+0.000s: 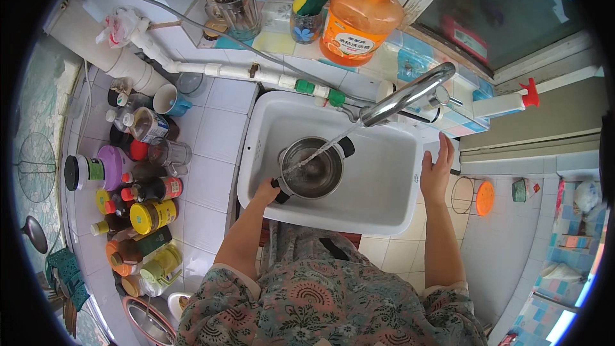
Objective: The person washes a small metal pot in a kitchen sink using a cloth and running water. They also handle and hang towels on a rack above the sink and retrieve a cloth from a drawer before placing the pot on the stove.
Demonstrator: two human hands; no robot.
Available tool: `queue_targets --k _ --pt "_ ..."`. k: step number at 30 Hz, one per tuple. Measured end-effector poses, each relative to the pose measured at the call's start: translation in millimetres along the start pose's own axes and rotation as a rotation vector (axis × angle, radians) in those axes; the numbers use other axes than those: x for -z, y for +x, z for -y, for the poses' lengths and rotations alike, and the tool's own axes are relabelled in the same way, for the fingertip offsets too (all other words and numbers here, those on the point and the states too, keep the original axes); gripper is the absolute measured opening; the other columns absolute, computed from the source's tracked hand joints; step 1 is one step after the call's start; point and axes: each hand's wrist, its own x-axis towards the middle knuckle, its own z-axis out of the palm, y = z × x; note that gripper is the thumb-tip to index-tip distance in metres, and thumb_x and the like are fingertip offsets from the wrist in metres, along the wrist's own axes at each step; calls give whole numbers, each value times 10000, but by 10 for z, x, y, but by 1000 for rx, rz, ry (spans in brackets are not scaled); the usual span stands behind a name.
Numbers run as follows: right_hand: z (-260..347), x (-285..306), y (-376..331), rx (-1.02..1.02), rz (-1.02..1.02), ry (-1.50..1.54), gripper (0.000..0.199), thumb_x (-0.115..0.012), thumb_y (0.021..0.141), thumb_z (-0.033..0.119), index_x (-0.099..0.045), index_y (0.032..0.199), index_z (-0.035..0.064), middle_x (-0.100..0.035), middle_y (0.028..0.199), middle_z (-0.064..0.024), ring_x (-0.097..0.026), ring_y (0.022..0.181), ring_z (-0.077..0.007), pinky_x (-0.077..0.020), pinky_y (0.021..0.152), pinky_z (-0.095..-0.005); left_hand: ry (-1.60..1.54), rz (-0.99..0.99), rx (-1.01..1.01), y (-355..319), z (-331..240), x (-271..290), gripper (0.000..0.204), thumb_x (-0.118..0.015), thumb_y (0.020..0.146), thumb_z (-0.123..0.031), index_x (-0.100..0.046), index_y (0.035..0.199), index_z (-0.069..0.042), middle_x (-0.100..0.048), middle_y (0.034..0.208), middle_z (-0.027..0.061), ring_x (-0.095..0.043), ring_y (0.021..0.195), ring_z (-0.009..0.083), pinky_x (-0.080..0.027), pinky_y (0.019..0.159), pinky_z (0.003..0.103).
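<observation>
A small metal pot (312,168) with two black handles sits in the white sink (378,208), tilted or level I cannot tell. My left hand (265,191) is closed around its near-left handle. Water (333,142) runs from the chrome faucet (410,95) into the pot. Just past the sink's right rim, my right hand (435,168) is raised with nothing in it, its fingers stretched out toward the faucet's base and lever (442,97).
Bottles and jars (154,216) crowd the tiled counter (214,128) at left. Behind the sink stand an orange pump bottle (359,22), a glass with a sponge (307,24) and a glass of brushes (238,16). A white pipe (224,70) runs along the back; a red-nozzled spray bottle (506,104) is at right.
</observation>
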Motion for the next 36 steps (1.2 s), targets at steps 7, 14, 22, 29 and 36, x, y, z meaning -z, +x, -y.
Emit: queue_targets --k 7,14,22,29,36 --pt "-274 164 1021 146 28 -384 430 -506 841 30 -399 1257 24 -462 1238 -157 -420 1156 -339 -387 938 -401 228 -55 -62 -226 -127 75 547 -546 795 -225 -409 1279 -8 -541 1156 244 -524 1071 369 -424 907 416" --pt "-61 297 1017 79 155 -540 175 -438 920 203 -516 930 46 -621 787 -139 -606 766 -319 -479 663 -439 192 -77 -41 -181 0 80 523 -533 795 -231 -427 1244 16 -571 1078 270 -548 1015 395 -438 871 435" --pt "169 -24 468 -311 7 209 404 -388 958 280 -362 1283 41 -620 731 -82 -582 649 -186 -476 669 -285 152 -85 -32 -123 81 52 492 -532 792 -252 -462 1186 34 -573 1079 262 -548 1014 396 -433 879 432" --pt "-390 -1780 -672 -662 423 497 476 -495 905 252 -380 1304 19 -508 1156 -125 -539 971 -201 -434 856 -331 232 59 121 -140 -145 71 535 -566 779 -291 -446 1179 43 -574 1081 256 -550 1025 386 -432 879 415" --pt "-545 -2869 -526 -1048 621 880 505 -529 890 389 -415 1249 51 -516 1150 -132 -505 1037 -245 -400 904 -406 83 -54 157 -126 -237 -32 551 -596 751 -232 -390 1193 24 -573 1063 263 -561 1001 393 -453 850 434"
